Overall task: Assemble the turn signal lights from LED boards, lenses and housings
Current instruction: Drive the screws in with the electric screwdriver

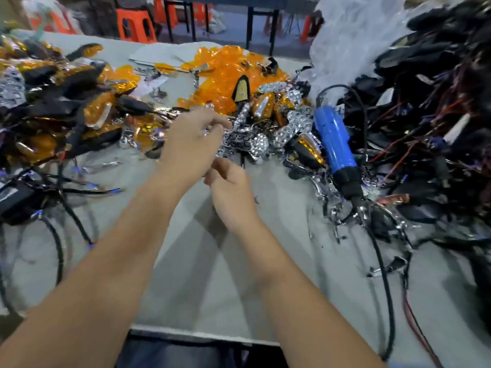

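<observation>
Two bare forearms came up from the bottom edge of the view, one from the lower left and one from the lower right. No sleeve covered either of them as far back as the picture reached. The left hand and the right hand were both bare, without gloves. No ring, watch or wristband could be seen on the parts that showed, though motion blur softened the fingers. At the bottom edge, between the arms, a strip of dark blue clothing showed below the table's edge.
</observation>
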Available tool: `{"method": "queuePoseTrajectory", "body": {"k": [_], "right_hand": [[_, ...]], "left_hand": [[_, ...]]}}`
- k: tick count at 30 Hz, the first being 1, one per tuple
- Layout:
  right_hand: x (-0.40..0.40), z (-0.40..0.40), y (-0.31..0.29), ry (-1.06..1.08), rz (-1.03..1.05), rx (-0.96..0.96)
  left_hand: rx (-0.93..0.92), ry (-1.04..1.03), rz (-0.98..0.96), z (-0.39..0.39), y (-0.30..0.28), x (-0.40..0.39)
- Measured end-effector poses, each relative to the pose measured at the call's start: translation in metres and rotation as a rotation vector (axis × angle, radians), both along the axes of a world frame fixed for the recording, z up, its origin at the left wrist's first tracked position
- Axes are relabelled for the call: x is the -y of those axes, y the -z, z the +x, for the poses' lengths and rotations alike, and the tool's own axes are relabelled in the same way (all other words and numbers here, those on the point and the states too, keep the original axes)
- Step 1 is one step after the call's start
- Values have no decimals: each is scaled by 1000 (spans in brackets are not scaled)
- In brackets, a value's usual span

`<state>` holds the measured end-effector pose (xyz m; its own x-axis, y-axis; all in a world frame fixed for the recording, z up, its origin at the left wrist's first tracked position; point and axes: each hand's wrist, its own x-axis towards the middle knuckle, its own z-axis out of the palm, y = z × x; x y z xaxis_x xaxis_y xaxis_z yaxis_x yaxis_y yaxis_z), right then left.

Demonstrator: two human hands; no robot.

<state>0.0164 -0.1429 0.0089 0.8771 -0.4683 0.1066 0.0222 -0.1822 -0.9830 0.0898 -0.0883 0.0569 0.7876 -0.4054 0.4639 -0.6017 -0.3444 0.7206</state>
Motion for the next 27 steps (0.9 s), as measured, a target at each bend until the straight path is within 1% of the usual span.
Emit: {"method": "queuePoseTrajectory", "body": {"k": [2, 3, 6, 8, 10, 13, 15, 17, 20, 22, 24, 25, 27], "right_hand": [[26, -17, -9, 69, -76, 19], [41, -27, -13, 111, -158, 9], [83, -58, -25, 261, -371, -21], [110, -75, -32, 427, -469, -54], [136, -90, -35, 603, -547, -128], [163, -108, -33, 760, -616, -249], [178, -115, -29, 803, -638, -331], [192, -115, -26, 778, -621, -451], [209, -107, -25, 672, -524, -657], [217, -100, -23, 651, -480, -711], [219, -93, -23, 686, -496, -658], [219, -91, -24, 729, -507, -578], [214, -88, -27, 862, -484, -308]], "left_hand": [[-130, 88, -90, -24, 16, 30], [-186, 117, -150, -34, 21, 43], [-236, 194, -264, -59, 29, 76], [-269, 317, -275, -74, 34, 93], [-254, 405, -229, -86, 40, 107], [-235, 439, -170, -95, 53, 123], [-237, 432, -140, -97, 61, 128], [-271, 420, -112, -96, 67, 129], [-391, 375, -144, -90, 74, 126], [-492, 330, -209, -85, 75, 124], [-588, 311, -279, -82, 74, 124], [-615, 310, -297, -81, 73, 123], [-635, 318, -306, -81, 72, 122]]}}
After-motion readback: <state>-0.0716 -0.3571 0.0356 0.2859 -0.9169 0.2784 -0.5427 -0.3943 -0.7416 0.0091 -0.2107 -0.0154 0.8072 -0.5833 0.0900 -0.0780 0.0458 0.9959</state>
